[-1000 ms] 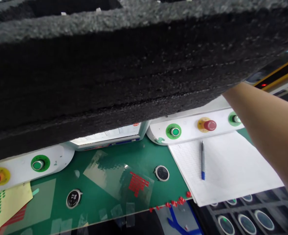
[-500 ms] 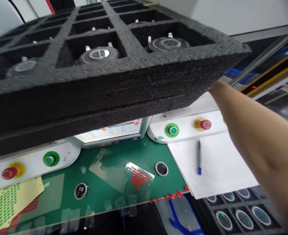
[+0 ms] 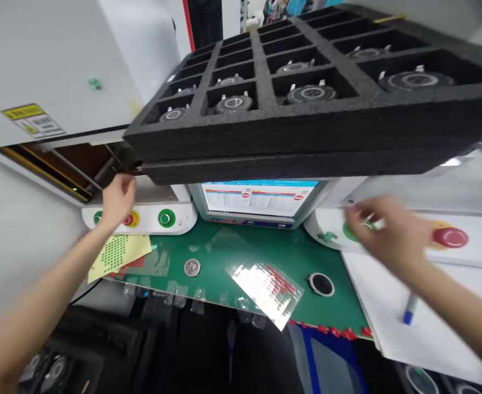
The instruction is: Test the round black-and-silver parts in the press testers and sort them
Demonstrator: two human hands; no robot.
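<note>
Above the monitor sits a stack of black foam trays (image 3: 265,143), its compartments holding several round watch bodies (image 3: 311,93). My left hand (image 3: 117,200) is near the stack's lower left corner, in front of a machine opening. Its fingers are loosely bent, with nothing visible in them. My right hand (image 3: 392,230) is blurred, below the stack and in front of a green button (image 3: 352,231). Its fingers look bent but apart, and I see nothing held. Two round watch pieces, one pale (image 3: 192,267) and one dark-faced (image 3: 321,285), lie on the green bench.
A monitor (image 3: 261,201) stands between two white control panels, with a red stop button (image 3: 451,237) at right. Sticker sheets (image 3: 115,256) and a clear sheet with red labels (image 3: 267,287) lie on the green bench (image 3: 224,246). Papers (image 3: 433,323) carry a pen (image 3: 410,309).
The view has swung, so the tray stack appears farther right and more distant. My left hand has come into view. My right hand, hidden behind the stack before, is now apart from it and lower.
</note>
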